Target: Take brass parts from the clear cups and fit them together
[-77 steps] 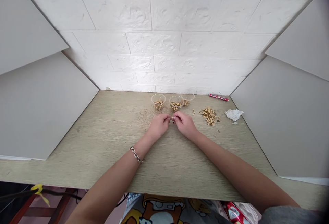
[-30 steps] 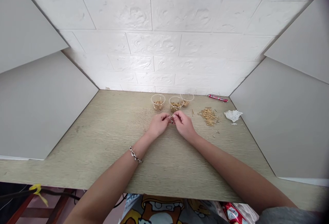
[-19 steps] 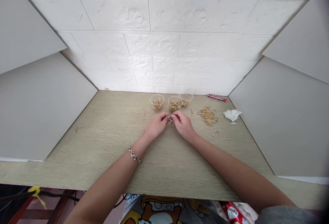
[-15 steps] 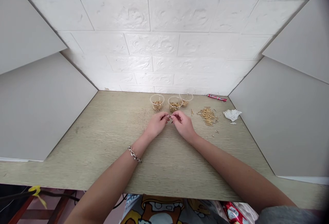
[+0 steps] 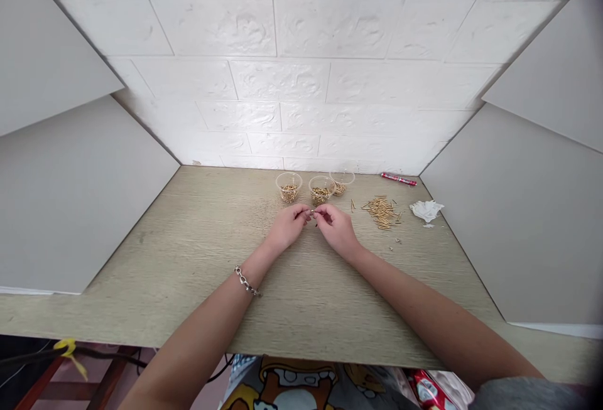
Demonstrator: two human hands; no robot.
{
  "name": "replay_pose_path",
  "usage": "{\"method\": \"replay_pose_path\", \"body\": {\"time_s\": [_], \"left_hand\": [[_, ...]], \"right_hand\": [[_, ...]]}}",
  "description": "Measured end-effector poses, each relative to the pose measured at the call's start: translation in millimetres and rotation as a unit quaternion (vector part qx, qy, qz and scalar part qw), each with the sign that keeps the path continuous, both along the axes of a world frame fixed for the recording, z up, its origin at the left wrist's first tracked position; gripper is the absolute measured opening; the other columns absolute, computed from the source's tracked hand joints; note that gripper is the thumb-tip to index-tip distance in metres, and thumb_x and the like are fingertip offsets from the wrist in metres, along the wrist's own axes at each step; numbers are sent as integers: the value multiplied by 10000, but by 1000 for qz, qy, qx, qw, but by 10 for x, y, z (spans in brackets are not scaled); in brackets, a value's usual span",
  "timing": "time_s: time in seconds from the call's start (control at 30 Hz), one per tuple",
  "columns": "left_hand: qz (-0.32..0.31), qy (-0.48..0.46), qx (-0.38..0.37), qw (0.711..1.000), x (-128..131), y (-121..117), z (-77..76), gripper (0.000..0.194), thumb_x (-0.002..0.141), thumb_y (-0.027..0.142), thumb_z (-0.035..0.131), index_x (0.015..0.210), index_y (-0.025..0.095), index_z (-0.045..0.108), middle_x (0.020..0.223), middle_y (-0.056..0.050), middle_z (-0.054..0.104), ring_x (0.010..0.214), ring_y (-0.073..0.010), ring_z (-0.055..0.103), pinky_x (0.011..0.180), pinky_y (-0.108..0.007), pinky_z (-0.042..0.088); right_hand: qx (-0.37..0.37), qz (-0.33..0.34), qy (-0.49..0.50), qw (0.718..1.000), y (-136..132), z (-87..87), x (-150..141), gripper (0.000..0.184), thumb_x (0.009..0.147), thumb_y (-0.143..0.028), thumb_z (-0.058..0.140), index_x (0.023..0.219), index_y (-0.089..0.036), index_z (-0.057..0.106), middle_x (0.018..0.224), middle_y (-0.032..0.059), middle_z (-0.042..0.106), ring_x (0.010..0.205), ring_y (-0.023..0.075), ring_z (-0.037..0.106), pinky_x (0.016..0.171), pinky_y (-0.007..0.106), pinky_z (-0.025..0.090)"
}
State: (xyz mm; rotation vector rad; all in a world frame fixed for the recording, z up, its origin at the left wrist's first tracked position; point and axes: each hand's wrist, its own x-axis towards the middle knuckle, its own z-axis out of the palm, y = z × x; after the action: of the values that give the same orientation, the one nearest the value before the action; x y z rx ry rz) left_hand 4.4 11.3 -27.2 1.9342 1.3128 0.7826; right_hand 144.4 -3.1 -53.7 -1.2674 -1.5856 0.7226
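Note:
My left hand [image 5: 288, 225] and my right hand [image 5: 335, 226] meet fingertip to fingertip above the table, just in front of the clear cups. Both are closed in a pinch. Between the fingertips shows a tiny piece, mostly hidden and too small to name. Behind my left hand stands a clear plastic cup [image 5: 289, 181] with small gold-coloured metal parts in it. A second clear cup [image 5: 322, 183], right behind my fingertips, holds darker gold parts. Partly behind it is a third cup [image 5: 343, 176] with small pale gold pieces.
A pile of thin gold-coloured metal pins [image 5: 380, 212] lies right of my hands, with one loose pin [image 5: 353, 205] beside it. Further right are a crumpled white tissue [image 5: 426, 210] and a red tube-like item [image 5: 398, 179]. Grey panels [image 5: 527, 221] flank the wooden table [image 5: 188, 297].
Both hands stay in nearly the same place, pinched together. Only a slight shift of the fingertips and of the whole view shows.

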Motion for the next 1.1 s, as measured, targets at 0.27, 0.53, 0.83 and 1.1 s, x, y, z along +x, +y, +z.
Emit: {"method": "replay_pose_path", "body": {"time_s": [0.27, 0.53, 0.83, 1.1], "left_hand": [[-29, 14, 26, 999, -23, 2, 29, 222, 810, 243, 383, 718, 165, 569, 660, 18, 569, 652, -104, 522, 619, -206, 374], [-75, 54, 108, 990, -67, 30, -22, 198, 778, 107, 372, 670, 160, 528, 649, 26, 534, 644, -92, 484, 629, -197, 347], [-77, 62, 130, 987, -65, 16, -43, 195, 772, 83, 384, 684, 160, 540, 666, 21, 547, 650, -95, 482, 627, -199, 342], [-19, 78, 126, 989, 34, -82, -16, 212, 788, 131, 396, 661, 153, 564, 623, -4, 554, 607, -110, 476, 599, -218, 341]], "right_hand": [[3, 7, 3, 1000, -23, 36, 8, 151, 773, -295, 451, 794, -176, 542, 695, 8, 572, 578, 120, 512, 562, 247, 405], [13, 31, 10, 999, -16, 42, 21, 117, 774, -247, 443, 778, -177, 538, 640, -8, 543, 562, 115, 517, 559, 240, 397], [-18, 65, 49, 997, -4, 33, 37, 93, 760, -234, 446, 766, -177, 520, 660, -7, 550, 562, 112, 529, 554, 239, 416], [-20, 49, 40, 998, -1, 21, 31, 115, 756, -258, 437, 756, -176, 517, 654, 0, 551, 575, 124, 538, 550, 249, 421]]}}
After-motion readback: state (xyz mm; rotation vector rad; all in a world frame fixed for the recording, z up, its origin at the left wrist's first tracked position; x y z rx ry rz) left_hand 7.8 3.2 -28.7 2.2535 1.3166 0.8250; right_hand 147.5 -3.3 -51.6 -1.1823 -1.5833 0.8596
